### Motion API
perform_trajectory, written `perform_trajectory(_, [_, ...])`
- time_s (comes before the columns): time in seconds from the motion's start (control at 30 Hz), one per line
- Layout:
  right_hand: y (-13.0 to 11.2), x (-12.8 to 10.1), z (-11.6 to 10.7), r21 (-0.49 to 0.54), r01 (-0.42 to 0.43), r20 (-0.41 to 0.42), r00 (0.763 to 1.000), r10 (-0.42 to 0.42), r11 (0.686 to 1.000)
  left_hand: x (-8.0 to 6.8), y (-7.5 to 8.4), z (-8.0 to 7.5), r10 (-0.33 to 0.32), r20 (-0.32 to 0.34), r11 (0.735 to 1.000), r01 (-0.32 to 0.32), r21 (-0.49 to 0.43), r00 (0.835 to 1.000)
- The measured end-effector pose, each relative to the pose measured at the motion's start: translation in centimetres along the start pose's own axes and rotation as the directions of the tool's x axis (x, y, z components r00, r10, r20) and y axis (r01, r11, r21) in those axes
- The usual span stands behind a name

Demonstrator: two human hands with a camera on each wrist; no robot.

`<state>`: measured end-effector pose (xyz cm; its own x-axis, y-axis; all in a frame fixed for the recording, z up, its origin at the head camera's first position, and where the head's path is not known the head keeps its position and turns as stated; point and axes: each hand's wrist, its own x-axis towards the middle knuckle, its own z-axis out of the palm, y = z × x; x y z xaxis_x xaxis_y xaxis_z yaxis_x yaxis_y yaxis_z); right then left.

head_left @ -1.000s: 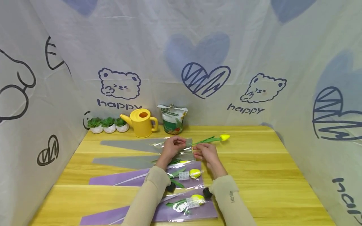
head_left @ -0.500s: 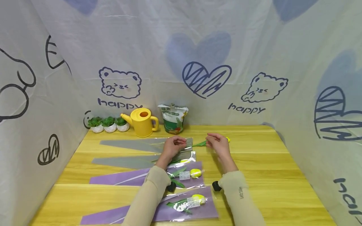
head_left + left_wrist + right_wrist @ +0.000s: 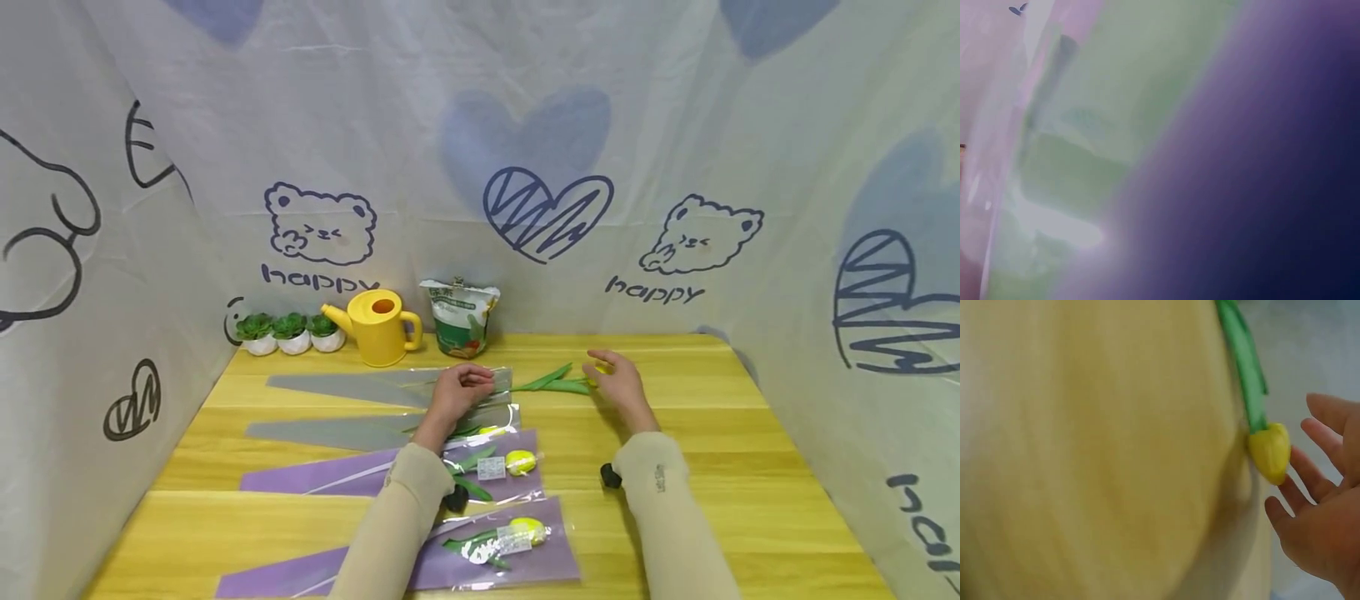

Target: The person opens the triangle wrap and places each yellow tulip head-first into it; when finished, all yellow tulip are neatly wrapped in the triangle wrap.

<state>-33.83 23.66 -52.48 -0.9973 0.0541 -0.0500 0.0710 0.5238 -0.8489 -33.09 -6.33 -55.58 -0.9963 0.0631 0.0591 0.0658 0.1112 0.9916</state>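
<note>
A yellow tulip lies on the wooden table, its green stem and leaves pointing left toward the mouth of a clear grey-backed sleeve. My left hand curls over that sleeve's open end and holds it. My right hand is at the tulip's bloom, which it mostly hides from the head view. The right wrist view shows the yellow bud on its green stem beside my straight, spread fingers. The left wrist view is a green and purple blur.
A second grey sleeve and two purple sleeves with wrapped yellow tulips lie in front of me. At the back stand a yellow watering can, three small potted plants and a bag. Printed fabric walls close in three sides.
My right hand has moved rightward along the stem, from beside the sleeve mouth to the bloom. The left hand has stayed on the sleeve.
</note>
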Motion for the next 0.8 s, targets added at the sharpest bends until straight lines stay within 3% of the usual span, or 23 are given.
perform_trajectory(0.33, [1.6, 0.2, 0.7, -0.245, 0.104, 0.019, 0.995, -0.102, 0.964, 0.0, 0.0, 0.0, 0.023, -0.001, 1.000, -0.023, -0.021, 1.000])
perform_trajectory(0.8, [2.6, 0.2, 0.1, -0.333, 0.200, 0.098, 0.979, -0.177, 0.921, 0.0, 0.2, 0.1, -0.018, 0.004, 1.000, 0.018, 0.009, 1.000])
